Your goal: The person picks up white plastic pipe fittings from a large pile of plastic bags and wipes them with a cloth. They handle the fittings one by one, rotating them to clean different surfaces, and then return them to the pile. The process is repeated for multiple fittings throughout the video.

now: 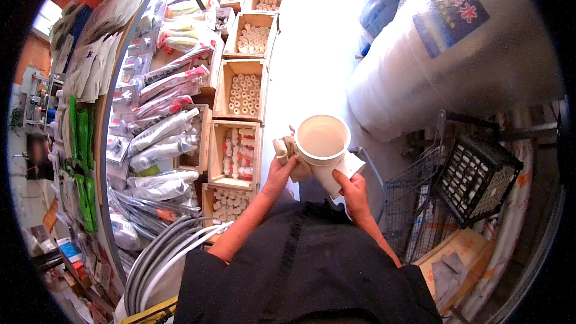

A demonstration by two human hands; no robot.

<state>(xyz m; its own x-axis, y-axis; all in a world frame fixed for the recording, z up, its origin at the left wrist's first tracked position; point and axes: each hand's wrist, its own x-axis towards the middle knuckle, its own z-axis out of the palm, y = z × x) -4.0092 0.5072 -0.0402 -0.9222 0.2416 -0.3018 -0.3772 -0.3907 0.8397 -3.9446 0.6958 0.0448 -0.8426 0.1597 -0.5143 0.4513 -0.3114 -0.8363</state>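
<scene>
In front of my body I hold a white plastic pipe fitting (321,138), its wide round mouth turned up and side branches below. My left hand (281,173) is closed on its left side, with a tan bunched piece (288,146), possibly cloth, pressed there too. My right hand (353,191) grips the lower right branch, thumb on top and fingers mostly hidden beneath.
Wooden bins (240,87) of small white fittings run along the left, beside bagged parts on a shelf (162,138). Coiled hoses (157,252) lie at lower left. To the right are a large wrapped roll (408,66), a wire cart (408,204) and a black crate (480,180).
</scene>
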